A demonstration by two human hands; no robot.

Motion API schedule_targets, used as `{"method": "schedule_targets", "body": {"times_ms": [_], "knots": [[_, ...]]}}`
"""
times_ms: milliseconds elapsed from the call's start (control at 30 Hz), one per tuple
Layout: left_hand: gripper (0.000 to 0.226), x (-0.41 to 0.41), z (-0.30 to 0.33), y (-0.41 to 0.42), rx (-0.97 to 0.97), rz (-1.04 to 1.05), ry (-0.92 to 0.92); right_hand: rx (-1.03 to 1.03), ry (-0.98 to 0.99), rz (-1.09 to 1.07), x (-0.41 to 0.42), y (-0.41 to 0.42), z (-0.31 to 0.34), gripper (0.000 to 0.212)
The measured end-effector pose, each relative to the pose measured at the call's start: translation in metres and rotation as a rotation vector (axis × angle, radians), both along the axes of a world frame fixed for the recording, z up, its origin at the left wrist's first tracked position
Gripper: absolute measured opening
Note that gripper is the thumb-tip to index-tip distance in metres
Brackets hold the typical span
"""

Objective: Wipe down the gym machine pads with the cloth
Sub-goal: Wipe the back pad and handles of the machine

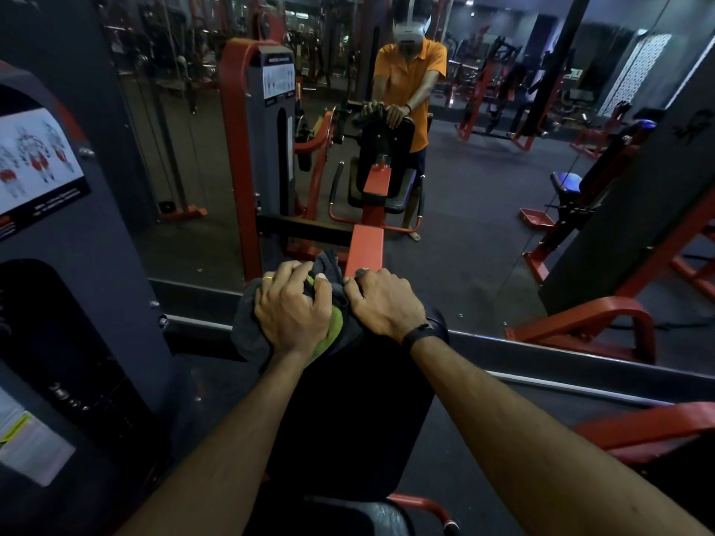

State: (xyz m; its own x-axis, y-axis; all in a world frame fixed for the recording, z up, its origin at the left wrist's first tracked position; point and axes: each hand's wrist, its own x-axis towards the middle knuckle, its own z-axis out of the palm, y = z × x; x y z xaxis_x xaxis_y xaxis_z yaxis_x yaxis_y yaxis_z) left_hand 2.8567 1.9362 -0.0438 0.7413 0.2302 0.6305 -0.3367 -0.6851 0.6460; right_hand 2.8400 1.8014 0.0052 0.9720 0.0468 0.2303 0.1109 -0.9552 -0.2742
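Hands (pixel 294 311) (pixel 381 301) grip cloth (pixel 247 326) (grey-green) atop black pad (pixel 348 412).

A dim gym, apparently commercial: red-framed weight machines (pixel 483 94), black padded seats (pixel 348 412), a wall mirror (pixel 464 226).

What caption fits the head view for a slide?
Left hand presses a grey-green cloth on the black upright back pad; right hand grips the pad's top.

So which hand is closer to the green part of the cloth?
The left. The left hand lies on the cloth, its grip right over the green part. The right hand grips the top edge of the black pad beside it.
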Motion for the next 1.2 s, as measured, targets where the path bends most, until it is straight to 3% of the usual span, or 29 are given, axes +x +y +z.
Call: {"method": "schedule_targets", "body": {"times_ms": [1200], "knots": [[0.048,0.0047,0.0007,-0.0020,-0.086,0.032,0.005,-0.039,-0.032,0.004,0.0004,-0.0004,-0.0019,0.046]]}}
